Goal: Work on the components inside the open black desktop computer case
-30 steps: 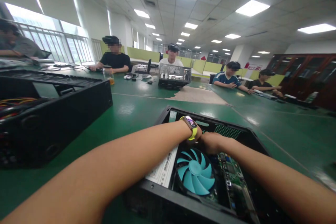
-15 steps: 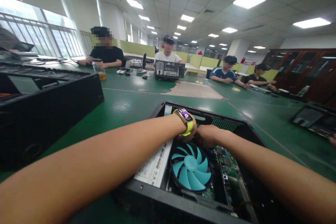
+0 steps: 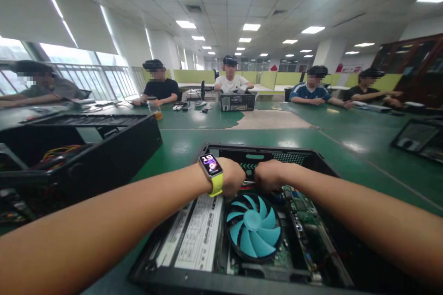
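Green desk, open office. Open black computer case at 6 o'clock. Left hand and right hand, both curled shut on something hidden, have parted slightly at 12 o'clock of the blue round plastic fan.

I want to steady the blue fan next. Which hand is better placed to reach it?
Probably the left hand: it sits right at the blue fan's far rim. The right hand is slightly further off, above the green board.
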Available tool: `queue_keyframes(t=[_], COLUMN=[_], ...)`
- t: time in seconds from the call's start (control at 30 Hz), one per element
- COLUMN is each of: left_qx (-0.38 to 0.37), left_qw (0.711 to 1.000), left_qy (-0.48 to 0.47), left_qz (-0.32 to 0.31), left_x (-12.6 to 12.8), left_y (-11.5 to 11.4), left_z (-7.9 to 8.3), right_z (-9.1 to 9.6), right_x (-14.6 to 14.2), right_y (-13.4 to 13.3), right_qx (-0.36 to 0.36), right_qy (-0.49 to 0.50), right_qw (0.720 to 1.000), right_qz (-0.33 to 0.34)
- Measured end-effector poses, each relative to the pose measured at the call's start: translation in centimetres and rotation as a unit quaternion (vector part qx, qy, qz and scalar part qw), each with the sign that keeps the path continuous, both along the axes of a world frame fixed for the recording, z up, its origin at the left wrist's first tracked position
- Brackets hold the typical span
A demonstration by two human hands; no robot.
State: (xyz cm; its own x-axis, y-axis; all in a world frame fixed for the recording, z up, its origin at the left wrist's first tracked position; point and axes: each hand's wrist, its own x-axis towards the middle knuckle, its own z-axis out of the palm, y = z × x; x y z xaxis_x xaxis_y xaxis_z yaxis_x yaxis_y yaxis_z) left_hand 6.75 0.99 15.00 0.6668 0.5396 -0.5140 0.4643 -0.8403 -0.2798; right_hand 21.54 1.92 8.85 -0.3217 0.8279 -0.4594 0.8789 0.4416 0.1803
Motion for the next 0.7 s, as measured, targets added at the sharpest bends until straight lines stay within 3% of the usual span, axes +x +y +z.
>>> queue_keyframes(t=[0.1, 0.23, 0.37, 0.57, 0.63, 0.7], left_qx=[0.025, -0.014, -0.045, -0.048, -0.112, -0.226], left_qw=[0.998, 0.995, 0.994, 0.994, 0.985, 0.965], left_qy=[0.051, 0.092, 0.098, 0.102, 0.125, 0.119], left_qz=[0.013, 0.02, -0.006, 0.01, 0.035, 0.065], left_x=[2.4, 7.2, 8.8, 8.0, 7.8, 7.5], left_y=[1.0, 3.0, 4.1, 4.5, 4.4, 4.2], left_z=[-0.8, -3.6, -5.7, -4.9, -4.3, -3.8], right_z=[0.7, 0.9, 0.3, 0.0, 0.1, 0.0], right_x=[0.3, 1.4, 2.2, 2.1, 2.0, 2.0], right_y=[0.2, 0.2, 0.7, 1.0, 0.9, 0.8], right_qx=[-0.038, -0.031, -0.048, -0.056, -0.05, -0.055], right_qy=[-0.004, 0.002, 0.029, 0.026, 0.032, 0.055], right_qw=[0.999, 0.996, 0.996, 0.996, 0.995, 0.993], right_qz=[-0.015, -0.078, -0.064, -0.07, -0.079, -0.09])
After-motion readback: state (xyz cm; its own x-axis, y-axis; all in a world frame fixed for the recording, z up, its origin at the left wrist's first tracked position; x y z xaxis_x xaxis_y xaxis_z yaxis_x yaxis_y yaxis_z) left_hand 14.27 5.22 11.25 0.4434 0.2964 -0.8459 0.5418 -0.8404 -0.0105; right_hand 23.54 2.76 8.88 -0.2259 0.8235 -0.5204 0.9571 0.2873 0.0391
